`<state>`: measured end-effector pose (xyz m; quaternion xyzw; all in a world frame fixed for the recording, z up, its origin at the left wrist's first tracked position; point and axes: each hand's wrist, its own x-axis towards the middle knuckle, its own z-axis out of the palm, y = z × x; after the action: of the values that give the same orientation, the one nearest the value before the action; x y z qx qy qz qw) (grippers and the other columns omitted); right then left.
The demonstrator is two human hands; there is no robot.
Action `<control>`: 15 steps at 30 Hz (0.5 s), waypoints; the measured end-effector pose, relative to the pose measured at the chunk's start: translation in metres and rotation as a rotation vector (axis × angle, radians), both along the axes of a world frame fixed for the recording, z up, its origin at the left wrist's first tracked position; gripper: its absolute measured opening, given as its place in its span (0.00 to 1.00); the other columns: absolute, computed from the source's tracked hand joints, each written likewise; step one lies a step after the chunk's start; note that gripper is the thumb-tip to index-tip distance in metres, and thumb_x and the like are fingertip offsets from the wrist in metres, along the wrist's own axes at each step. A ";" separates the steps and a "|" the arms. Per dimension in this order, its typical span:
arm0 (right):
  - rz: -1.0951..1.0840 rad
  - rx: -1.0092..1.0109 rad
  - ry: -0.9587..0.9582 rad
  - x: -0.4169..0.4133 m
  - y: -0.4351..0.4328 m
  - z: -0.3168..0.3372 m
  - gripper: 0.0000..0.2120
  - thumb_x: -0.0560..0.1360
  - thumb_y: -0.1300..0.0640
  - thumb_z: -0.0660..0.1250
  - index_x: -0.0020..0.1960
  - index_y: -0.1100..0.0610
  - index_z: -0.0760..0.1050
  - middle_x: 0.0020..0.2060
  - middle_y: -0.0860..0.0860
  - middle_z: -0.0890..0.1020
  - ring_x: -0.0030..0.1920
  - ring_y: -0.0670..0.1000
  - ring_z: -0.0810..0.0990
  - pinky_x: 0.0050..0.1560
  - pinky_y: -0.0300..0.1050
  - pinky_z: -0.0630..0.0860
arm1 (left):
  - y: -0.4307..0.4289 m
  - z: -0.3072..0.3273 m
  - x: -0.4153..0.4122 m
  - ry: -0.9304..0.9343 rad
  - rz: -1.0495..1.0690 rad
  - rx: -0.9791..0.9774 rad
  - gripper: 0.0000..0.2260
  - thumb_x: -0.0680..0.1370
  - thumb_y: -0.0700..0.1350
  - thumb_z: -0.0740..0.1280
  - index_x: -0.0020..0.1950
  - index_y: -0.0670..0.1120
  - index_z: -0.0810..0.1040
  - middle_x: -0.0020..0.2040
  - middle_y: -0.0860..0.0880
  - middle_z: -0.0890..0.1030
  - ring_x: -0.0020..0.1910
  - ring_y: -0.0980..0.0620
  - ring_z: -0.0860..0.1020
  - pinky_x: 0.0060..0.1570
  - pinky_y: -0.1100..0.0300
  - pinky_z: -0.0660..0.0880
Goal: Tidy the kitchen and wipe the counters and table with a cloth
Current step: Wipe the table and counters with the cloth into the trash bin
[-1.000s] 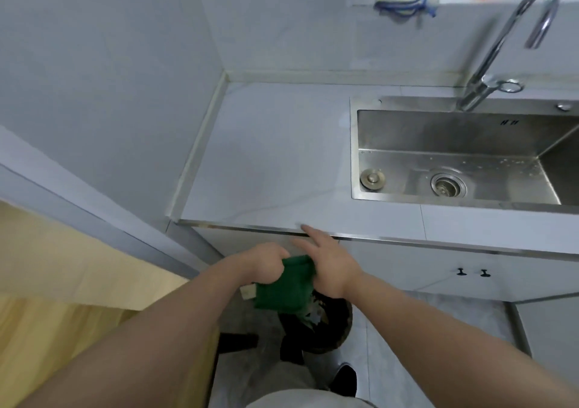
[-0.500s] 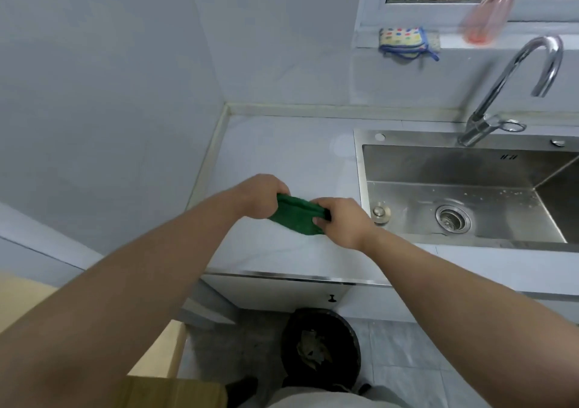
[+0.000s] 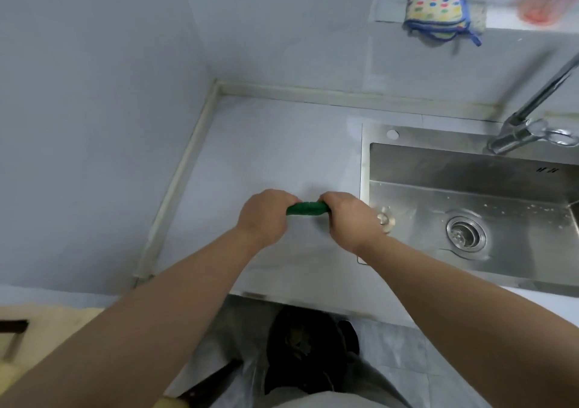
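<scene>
Two hands share one green cloth [image 3: 307, 208]: the left hand [image 3: 263, 216] and the right hand [image 3: 351, 219] each curl their fingers round an end, holding it bunched over the pale bench [image 3: 266, 144], just left of the sink [image 3: 365, 163]. Whether it touches the surface I cannot tell. Wiping looks barely begun; this bench and the table, out of view, probably remain
</scene>
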<state>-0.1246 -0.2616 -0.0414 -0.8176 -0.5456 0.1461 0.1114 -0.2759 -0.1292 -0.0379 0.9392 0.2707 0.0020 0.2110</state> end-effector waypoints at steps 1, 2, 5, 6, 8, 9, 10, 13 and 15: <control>0.052 -0.041 -0.021 0.003 0.001 -0.005 0.11 0.73 0.63 0.60 0.54 0.53 0.73 0.48 0.51 0.78 0.47 0.56 0.77 0.39 0.48 0.72 | 0.000 -0.004 0.002 -0.024 -0.007 0.004 0.18 0.70 0.37 0.61 0.51 0.53 0.85 0.42 0.51 0.83 0.41 0.48 0.79 0.40 0.52 0.77; 0.118 -0.095 -0.034 0.005 0.002 -0.011 0.10 0.74 0.62 0.61 0.54 0.54 0.72 0.49 0.51 0.78 0.48 0.56 0.77 0.40 0.47 0.71 | 0.000 -0.011 0.003 -0.012 -0.030 0.015 0.17 0.70 0.39 0.60 0.50 0.51 0.85 0.42 0.50 0.83 0.41 0.47 0.80 0.41 0.52 0.77; 0.309 -0.231 -0.044 0.006 0.013 -0.020 0.12 0.75 0.59 0.62 0.58 0.53 0.72 0.52 0.51 0.78 0.53 0.55 0.77 0.45 0.47 0.74 | 0.007 -0.031 -0.003 0.143 -0.171 0.122 0.14 0.75 0.38 0.62 0.54 0.47 0.83 0.51 0.47 0.83 0.50 0.45 0.80 0.48 0.52 0.76; 0.359 -0.242 -0.052 0.005 0.017 -0.024 0.13 0.76 0.58 0.62 0.60 0.52 0.73 0.53 0.51 0.77 0.55 0.55 0.76 0.46 0.47 0.74 | 0.009 -0.039 -0.006 0.152 -0.218 0.140 0.12 0.74 0.36 0.64 0.53 0.46 0.83 0.51 0.47 0.83 0.50 0.45 0.80 0.47 0.53 0.76; 0.416 -0.250 -0.096 0.002 0.023 -0.029 0.16 0.77 0.58 0.61 0.64 0.52 0.73 0.55 0.52 0.77 0.56 0.55 0.74 0.46 0.47 0.74 | 0.017 -0.048 -0.008 0.166 -0.328 0.210 0.09 0.69 0.34 0.69 0.44 0.46 0.83 0.43 0.48 0.83 0.42 0.46 0.80 0.40 0.56 0.76; 0.429 -0.248 -0.115 0.002 0.027 -0.032 0.17 0.77 0.57 0.61 0.66 0.51 0.73 0.56 0.52 0.76 0.57 0.55 0.74 0.46 0.47 0.74 | 0.024 -0.049 -0.006 0.203 -0.385 0.253 0.07 0.67 0.35 0.71 0.40 0.47 0.82 0.38 0.49 0.82 0.37 0.47 0.80 0.38 0.57 0.75; 0.436 -0.237 -0.133 0.002 0.034 -0.033 0.18 0.78 0.57 0.61 0.67 0.52 0.72 0.57 0.53 0.76 0.57 0.56 0.74 0.46 0.47 0.74 | 0.035 -0.050 -0.003 0.222 -0.427 0.304 0.07 0.67 0.36 0.72 0.37 0.48 0.81 0.36 0.50 0.82 0.35 0.48 0.80 0.37 0.58 0.75; 0.394 -0.191 -0.180 -0.002 0.064 -0.035 0.17 0.80 0.57 0.58 0.68 0.56 0.71 0.59 0.55 0.75 0.58 0.57 0.73 0.51 0.51 0.75 | 0.072 -0.046 0.009 0.313 -0.476 0.426 0.04 0.70 0.41 0.71 0.39 0.50 0.82 0.37 0.53 0.83 0.37 0.50 0.80 0.42 0.58 0.74; 0.308 -0.170 -0.191 -0.005 0.095 -0.041 0.17 0.81 0.57 0.57 0.68 0.58 0.70 0.59 0.56 0.74 0.58 0.58 0.73 0.53 0.52 0.74 | 0.101 -0.049 0.019 0.316 -0.452 0.453 0.04 0.70 0.40 0.71 0.42 0.49 0.83 0.40 0.52 0.84 0.39 0.49 0.80 0.42 0.57 0.73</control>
<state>-0.1296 -0.1664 -0.0823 -0.7412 -0.6579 0.1288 -0.0338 -0.2574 -0.0279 -0.0869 0.9870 0.0779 -0.1302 -0.0521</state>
